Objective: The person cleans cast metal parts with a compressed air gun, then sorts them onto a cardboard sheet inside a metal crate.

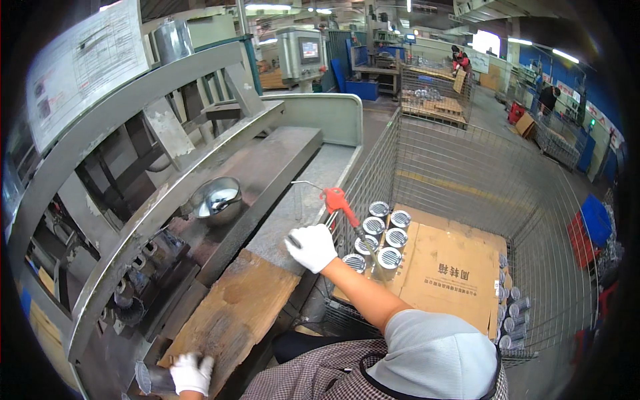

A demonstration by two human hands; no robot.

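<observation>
My left hand (191,375), in a white glove, is low at the near left, at the edge of a worn wooden board (235,313). Its bent fingers are closed at the end of a grey metal cup (153,379), which lies tilted on its side. My right hand (312,249), also white-gloved, reaches over the bench edge with its fingers drawn together. A dark spot shows at its fingertips; what they hold, if anything, I cannot make out. Just beyond that hand a red air blow gun (339,200) hangs at the wire basket's edge. A shiny metal bowl (218,200) stands on the machine bed.
To my right is a large wire basket (460,150) with flat cardboard (448,267) inside. Several metal cylinders (390,257) stand on the cardboard, and more cylinders (515,319) lie beside it. A curved grey machine frame (120,233) rises at left. A control panel (301,55) stands behind.
</observation>
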